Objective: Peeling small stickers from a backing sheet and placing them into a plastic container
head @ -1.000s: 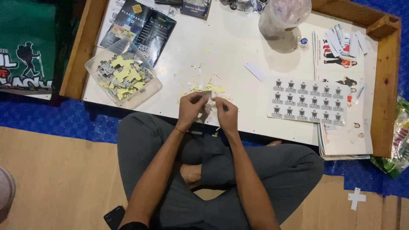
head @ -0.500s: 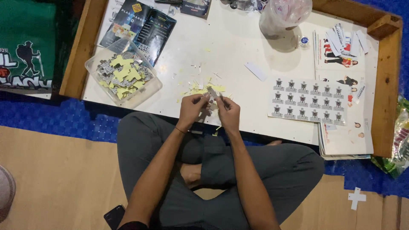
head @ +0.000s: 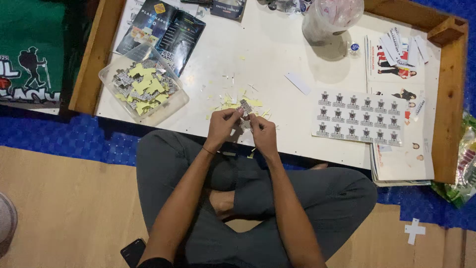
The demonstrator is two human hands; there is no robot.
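Seen from the head camera, I sit cross-legged at a low white table (head: 267, 54). My left hand (head: 222, 128) and my right hand (head: 263, 134) meet at its near edge, both pinching one small grey cut-out sticker (head: 245, 106) between the fingertips. Yellow backing scraps (head: 233, 104) lie on the table just beyond my fingers. A sheet of uncut grey stickers (head: 358, 118) lies to the right of my hands.
A clear plastic tray (head: 144, 89) with several cut stickers and yellow scraps stands at the left. A clear bag (head: 331, 20) sits at the back, printed leaflets (head: 163, 27) at the back left, paper slips (head: 401, 47) at the right. A wooden rim (head: 448, 99) borders the table. A phone (head: 133, 252) lies on the floor.
My hands have shifted slightly; the small sticker now sticks up above my fingertips, turned between both hands.
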